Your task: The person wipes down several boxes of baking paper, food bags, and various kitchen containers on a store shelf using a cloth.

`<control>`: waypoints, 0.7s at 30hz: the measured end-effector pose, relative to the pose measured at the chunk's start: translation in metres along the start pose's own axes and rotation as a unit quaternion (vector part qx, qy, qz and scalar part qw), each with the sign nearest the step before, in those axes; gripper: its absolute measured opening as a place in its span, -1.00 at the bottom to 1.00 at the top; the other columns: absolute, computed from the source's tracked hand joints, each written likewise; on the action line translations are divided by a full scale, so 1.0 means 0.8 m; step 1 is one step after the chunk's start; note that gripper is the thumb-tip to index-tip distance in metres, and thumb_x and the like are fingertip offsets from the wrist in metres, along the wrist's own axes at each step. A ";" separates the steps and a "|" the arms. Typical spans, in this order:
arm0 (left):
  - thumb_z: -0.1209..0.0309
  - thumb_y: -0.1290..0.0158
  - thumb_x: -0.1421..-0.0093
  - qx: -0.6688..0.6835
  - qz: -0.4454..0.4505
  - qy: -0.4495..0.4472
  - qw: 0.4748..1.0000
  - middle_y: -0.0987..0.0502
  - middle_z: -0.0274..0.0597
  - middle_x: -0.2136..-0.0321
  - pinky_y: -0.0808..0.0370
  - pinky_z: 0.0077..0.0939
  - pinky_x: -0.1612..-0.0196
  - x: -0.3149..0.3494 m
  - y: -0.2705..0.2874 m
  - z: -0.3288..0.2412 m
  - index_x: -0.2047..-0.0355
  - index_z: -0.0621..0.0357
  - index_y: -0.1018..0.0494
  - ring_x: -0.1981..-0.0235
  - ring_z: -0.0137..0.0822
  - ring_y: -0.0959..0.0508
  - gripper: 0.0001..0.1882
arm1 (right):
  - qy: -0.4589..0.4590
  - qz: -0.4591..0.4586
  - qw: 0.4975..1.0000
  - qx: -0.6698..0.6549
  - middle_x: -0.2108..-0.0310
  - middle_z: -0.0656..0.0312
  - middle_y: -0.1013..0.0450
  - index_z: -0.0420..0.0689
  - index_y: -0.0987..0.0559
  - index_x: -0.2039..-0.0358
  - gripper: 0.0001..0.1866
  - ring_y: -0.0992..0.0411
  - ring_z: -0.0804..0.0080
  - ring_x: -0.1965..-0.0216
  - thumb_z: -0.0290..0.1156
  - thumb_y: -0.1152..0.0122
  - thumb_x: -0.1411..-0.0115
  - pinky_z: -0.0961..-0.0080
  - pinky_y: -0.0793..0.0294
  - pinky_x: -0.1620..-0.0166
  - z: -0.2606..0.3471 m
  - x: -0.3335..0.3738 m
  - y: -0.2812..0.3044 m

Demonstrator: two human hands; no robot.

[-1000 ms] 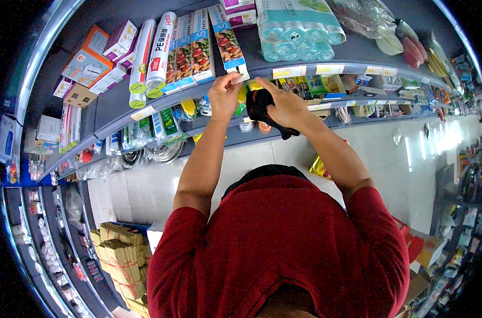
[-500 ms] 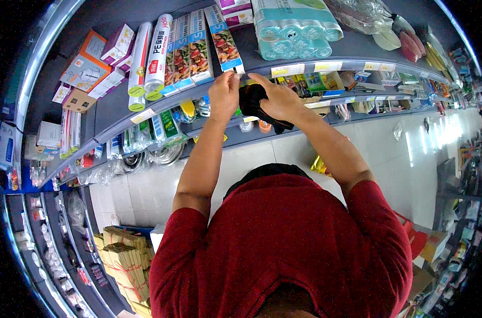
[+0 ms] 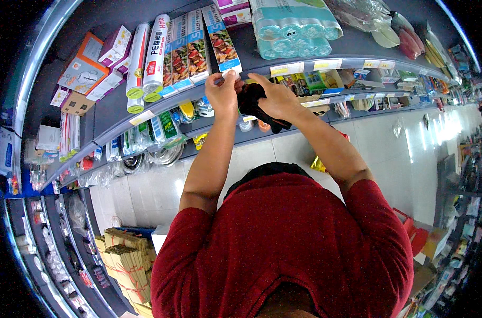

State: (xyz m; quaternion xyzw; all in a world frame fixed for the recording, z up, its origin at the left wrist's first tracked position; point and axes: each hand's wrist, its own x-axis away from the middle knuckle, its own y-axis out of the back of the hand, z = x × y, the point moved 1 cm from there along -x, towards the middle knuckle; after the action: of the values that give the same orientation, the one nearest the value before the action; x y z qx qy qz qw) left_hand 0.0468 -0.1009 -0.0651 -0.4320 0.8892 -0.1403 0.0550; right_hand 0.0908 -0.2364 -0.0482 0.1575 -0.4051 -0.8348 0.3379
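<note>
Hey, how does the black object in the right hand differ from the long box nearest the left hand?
The black object is mostly dark, while the long box is colourfully printed. The black object looks irregular; the long box is slim and straight-edged. The black object is gripped in the right hand, whereas the long box lies on the upper shelf.

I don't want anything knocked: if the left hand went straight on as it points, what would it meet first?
Likely the near end of the rightmost long, narrow food-picture box on the upper shelf, just beyond the left hand; whether they already touch is unclear.
</note>
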 end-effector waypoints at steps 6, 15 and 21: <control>0.43 -0.14 -0.07 -0.176 0.018 -0.086 0.981 -0.51 -0.11 0.56 -0.42 -0.57 0.59 -0.019 0.009 0.009 0.23 0.33 -0.22 0.62 -0.38 -0.53 -0.63 | -0.034 0.018 0.999 0.008 0.27 -0.17 -0.45 0.14 -0.15 -0.19 -0.29 -0.44 -0.14 0.25 -0.44 -0.02 0.05 0.05 -0.37 0.13 0.001 0.002 0.000; 0.27 -0.26 0.10 -0.489 0.014 -0.392 0.779 -0.53 -0.27 0.43 -0.46 -0.32 0.43 -0.018 0.022 -0.017 0.15 -0.03 -0.42 0.48 -0.14 -0.53 -0.54 | -0.042 0.022 0.999 0.005 0.23 -0.13 -0.47 0.11 -0.23 -0.16 -0.33 -0.45 -0.09 0.21 -0.40 0.01 0.06 0.08 -0.42 0.12 -0.008 0.012 -0.006; 0.37 -0.28 0.18 -0.476 0.042 -0.576 0.664 -0.43 -0.26 0.27 -0.43 -0.36 0.30 -0.031 0.016 -0.048 0.38 0.01 -0.50 0.31 -0.16 -0.42 -0.70 | -0.031 0.031 0.999 0.002 0.25 -0.11 -0.46 0.13 -0.29 -0.11 -0.40 -0.45 -0.08 0.24 -0.40 -0.02 0.04 0.12 -0.40 0.13 -0.023 0.017 -0.023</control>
State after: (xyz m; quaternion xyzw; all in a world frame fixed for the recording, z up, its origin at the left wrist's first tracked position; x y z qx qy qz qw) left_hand 0.0442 -0.0663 -0.0332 -0.3563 0.6434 0.5808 0.3489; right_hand 0.0829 -0.2485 -0.0737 0.1197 -0.4222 -0.8272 0.3509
